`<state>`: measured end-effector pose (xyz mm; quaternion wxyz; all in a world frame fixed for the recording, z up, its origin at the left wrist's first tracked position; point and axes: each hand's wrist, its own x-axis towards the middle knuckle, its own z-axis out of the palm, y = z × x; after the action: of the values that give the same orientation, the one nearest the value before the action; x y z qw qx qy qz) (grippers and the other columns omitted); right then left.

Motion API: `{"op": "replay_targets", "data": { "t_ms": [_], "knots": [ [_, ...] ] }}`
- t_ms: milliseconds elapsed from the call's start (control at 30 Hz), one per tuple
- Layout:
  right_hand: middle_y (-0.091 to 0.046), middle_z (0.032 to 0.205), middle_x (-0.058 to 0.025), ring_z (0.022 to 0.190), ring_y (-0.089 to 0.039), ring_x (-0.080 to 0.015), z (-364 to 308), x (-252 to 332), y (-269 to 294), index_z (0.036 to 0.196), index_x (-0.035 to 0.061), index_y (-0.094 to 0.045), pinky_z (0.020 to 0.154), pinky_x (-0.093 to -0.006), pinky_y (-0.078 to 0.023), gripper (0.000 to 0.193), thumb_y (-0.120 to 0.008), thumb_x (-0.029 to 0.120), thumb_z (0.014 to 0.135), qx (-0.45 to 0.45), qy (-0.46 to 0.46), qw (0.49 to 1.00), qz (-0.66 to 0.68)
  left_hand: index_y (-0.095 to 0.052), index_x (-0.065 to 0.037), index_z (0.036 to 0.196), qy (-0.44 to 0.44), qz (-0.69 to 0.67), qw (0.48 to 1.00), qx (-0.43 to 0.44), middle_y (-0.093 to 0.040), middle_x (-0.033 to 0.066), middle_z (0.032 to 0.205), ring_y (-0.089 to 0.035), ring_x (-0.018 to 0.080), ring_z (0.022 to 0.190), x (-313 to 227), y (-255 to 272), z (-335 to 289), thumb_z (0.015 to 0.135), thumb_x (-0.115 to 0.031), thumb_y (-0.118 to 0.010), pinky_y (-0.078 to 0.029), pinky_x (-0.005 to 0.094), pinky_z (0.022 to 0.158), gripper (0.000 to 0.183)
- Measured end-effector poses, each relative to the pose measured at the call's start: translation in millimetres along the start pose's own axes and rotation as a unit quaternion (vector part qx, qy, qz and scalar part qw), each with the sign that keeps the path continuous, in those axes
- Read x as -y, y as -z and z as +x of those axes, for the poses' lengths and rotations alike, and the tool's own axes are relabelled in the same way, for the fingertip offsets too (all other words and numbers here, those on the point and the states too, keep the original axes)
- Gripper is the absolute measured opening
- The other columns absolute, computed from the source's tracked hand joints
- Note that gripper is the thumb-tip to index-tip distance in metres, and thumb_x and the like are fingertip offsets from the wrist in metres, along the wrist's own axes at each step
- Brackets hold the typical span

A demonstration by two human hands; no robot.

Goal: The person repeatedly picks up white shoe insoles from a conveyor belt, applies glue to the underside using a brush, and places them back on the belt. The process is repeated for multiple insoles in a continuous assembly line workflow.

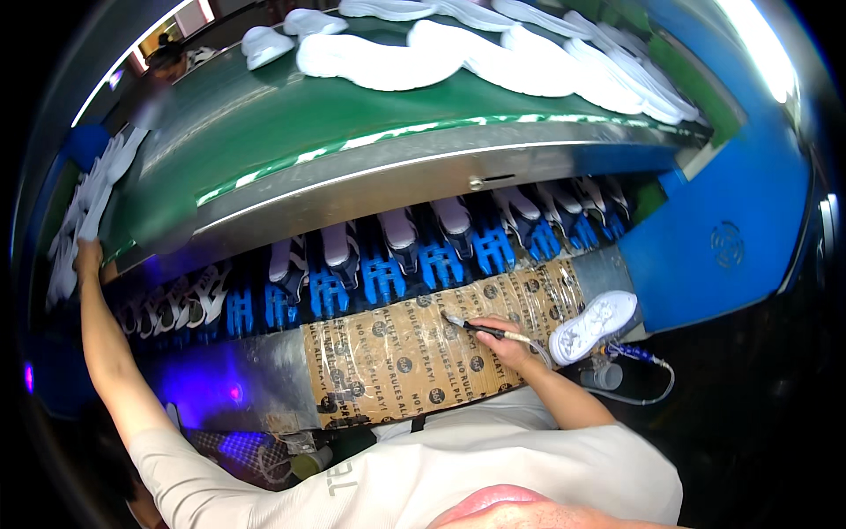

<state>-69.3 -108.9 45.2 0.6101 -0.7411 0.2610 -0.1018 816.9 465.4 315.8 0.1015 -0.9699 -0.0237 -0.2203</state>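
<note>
The right hand (509,344), fingers closed around a brush (485,330), sat near five o'clock, a white sole (599,324) beside it; the left hand (88,254) (finger spread unclear) touched stacked soles (104,189) at nine; shoes (398,227) lined twelve.

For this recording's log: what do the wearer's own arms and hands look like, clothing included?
The left hand and right hand are ungloved, and the forearms are bare. The short sleeves belong to a pale, cream-toned shirt with grey lettering on its front. No watch or bracelet can be made out.
</note>
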Motion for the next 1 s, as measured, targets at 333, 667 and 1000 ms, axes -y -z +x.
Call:
{"op": "replay_targets", "data": {
  "t_ms": [333,667,1000],
  "knots": [
    [-0.073,0.118,-0.0107,0.109,-0.067,-0.0257,5,-23,-2,0.123,0.0093,-0.074,0.096,-0.0354,-0.052,0.031,-0.071,0.016,0.093,-0.029,0.097,0.995,-0.021,-0.067,0.004,0.09,-0.013,-0.208,0.971,-0.117,-0.07,0.0277,0.098,-0.067,0.0409,0.098,-44,85,-149,0.088,-0.063,-0.068,-0.05,0.0495,0.089,0.067],
    [-0.073,0.11,-0.0056,0.097,-0.065,-0.0148,9,-44,-4,0.118,0.0025,-0.074,0.087,-0.0286,-0.051,0.027,-0.072,0.01,0.092,-0.068,0.081,0.992,0.07,-0.07,0.0,0.103,0.078,-0.902,0.424,0.037,-0.071,0.0106,0.096,-0.071,0.0228,0.087,-161,190,-457,0.089,-0.013,-0.067,-0.056,0.0347,0.082,0.019],
    [-0.062,0.089,-0.0008,0.073,-0.051,-0.0082,3,-5,-14,0.124,0.0016,-0.065,0.067,-0.0227,-0.042,0.028,-0.068,0.012,0.098,-0.06,0.033,0.949,0.308,-0.053,0.0,0.141,0.128,-0.857,0.044,0.497,-0.064,0.0246,0.13,-0.066,0.037,0.116,-248,122,-734,0.089,-0.036,-0.073,-0.051,0.0525,0.106,0.066]
  ]
}}
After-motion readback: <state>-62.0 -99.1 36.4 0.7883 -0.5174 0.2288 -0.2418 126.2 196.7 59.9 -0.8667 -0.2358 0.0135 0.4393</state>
